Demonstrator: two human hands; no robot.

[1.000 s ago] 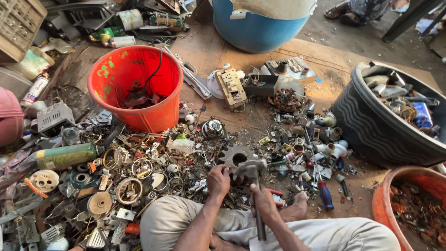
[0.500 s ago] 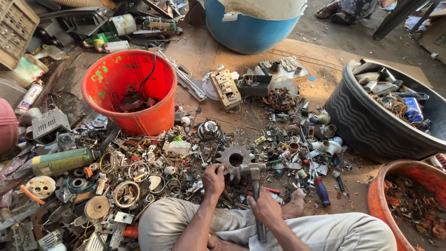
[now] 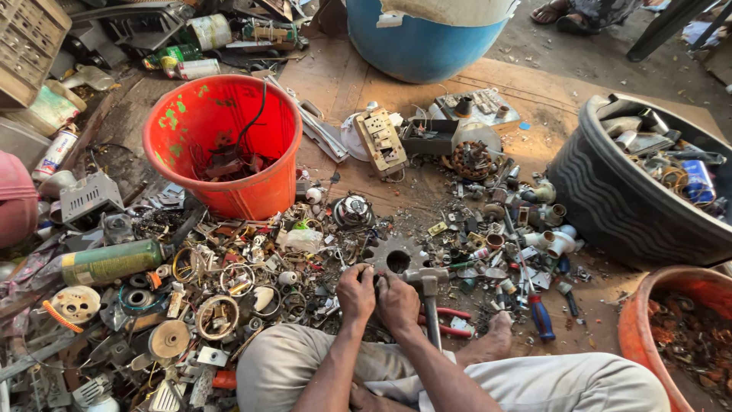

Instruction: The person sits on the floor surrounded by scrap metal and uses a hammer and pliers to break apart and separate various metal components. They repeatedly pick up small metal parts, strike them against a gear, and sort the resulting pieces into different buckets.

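My right hand (image 3: 398, 302) leaves the hammer (image 3: 428, 294) and joins my left hand (image 3: 356, 293) beside the gear (image 3: 396, 255).

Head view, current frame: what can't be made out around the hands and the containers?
- Whatever the left hand and right hand pinch: hidden between the closed fingers, too small.
- Grey metal hammer: its handle end is hidden behind the right forearm.
- Round orange plastic tub: cut off by the right and bottom edges.
- Blue plastic barrel: top cut off by the upper edge.
- Black ribbed rubber tub: cut off by the right edge.
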